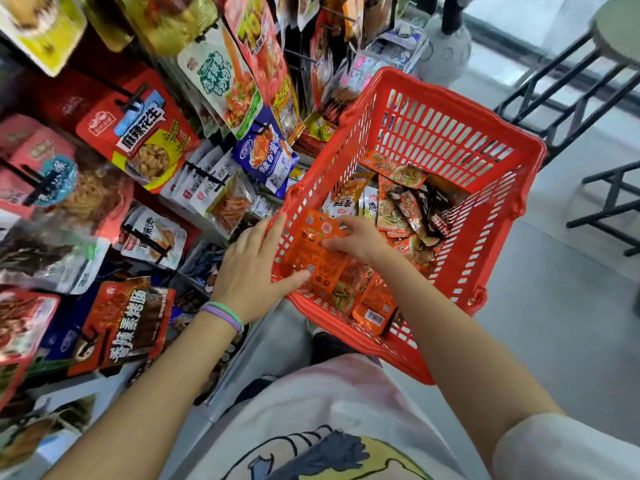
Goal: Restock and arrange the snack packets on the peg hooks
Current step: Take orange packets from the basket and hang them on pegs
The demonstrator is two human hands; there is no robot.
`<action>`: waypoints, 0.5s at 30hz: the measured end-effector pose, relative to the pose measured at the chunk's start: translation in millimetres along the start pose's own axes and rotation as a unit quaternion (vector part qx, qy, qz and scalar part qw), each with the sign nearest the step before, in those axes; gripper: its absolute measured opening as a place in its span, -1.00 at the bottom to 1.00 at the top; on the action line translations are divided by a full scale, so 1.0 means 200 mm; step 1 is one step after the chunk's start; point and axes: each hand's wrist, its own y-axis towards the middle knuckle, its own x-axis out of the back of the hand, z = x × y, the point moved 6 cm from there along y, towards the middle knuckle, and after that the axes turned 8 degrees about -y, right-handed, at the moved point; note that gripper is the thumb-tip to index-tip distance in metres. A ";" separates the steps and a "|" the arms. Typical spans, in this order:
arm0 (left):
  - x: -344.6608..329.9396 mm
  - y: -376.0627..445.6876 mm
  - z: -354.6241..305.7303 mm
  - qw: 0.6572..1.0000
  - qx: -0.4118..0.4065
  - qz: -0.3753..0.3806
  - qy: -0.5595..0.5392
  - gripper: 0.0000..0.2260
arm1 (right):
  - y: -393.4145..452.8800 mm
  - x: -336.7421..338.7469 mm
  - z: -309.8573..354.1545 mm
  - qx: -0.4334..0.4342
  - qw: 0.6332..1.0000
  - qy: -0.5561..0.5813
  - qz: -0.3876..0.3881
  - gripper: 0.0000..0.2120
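The step in hand looks like picking stock out of the basket, before anything goes onto a hook. Nearest the camera, both hands reach into the near corner of the red basket (460, 98): the left hand (254, 268) lies over the rim with fingers spread and straight, its thumb pressing on the orange packets (318, 251), while the right hand (356, 239) curls its fingers over the top of the same bunch and appears to pinch it. The two hands sit close together on that bunch, which is inside the basket and not yet lifted. More packets (401, 206), orange and dark, lie heaped deeper in the basket. The next move probably calls for freeing one packet or a small stack, finding its hang hole, and carrying it left to a matching hook. There, the peg hooks (207, 173) carry crowded rows of hanging packets, among them a red peanut bag (142, 133). The basket seems to stand on a pale floor (554, 306); beyond it stand a dark-legged stool (616, 32) and a grey vase (445, 46).
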 end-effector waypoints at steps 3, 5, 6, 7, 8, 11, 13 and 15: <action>0.01 -0.01 0.00 1.000 0.020 0.003 -0.012 0.05 | 0.03 -0.05 0.00 0.015 0.987 -0.153 0.053 -0.35; 0.01 -0.02 0.00 0.999 0.026 0.006 -0.017 0.07 | 0.02 -0.05 -0.02 0.014 0.976 -0.202 0.079 -0.29; 0.01 -0.02 0.00 0.999 0.027 0.008 -0.018 0.07 | 0.02 -0.05 -0.02 0.016 0.977 -0.194 0.085 -0.36; 0.01 -0.02 0.00 0.999 0.027 0.010 -0.018 0.07 | 0.03 -0.06 -0.02 0.016 0.979 -0.185 0.089 -0.49; 0.00 -0.02 0.00 0.999 0.026 0.011 -0.017 0.07 | 0.03 -0.06 -0.03 0.016 0.980 -0.179 0.086 -0.66; 0.00 -0.02 0.01 0.999 0.026 0.012 -0.021 0.12 | 0.04 -0.07 -0.04 -0.001 0.986 -0.149 0.071 -0.73; 0.01 -0.02 0.01 0.999 0.026 0.017 -0.031 0.12 | 0.05 -0.03 -0.07 -0.019 0.994 -0.088 0.066 -0.77; 0.01 -0.03 0.00 0.998 0.027 0.028 -0.045 0.11 | 0.01 0.07 -0.02 0.000 0.997 -0.045 0.061 -0.84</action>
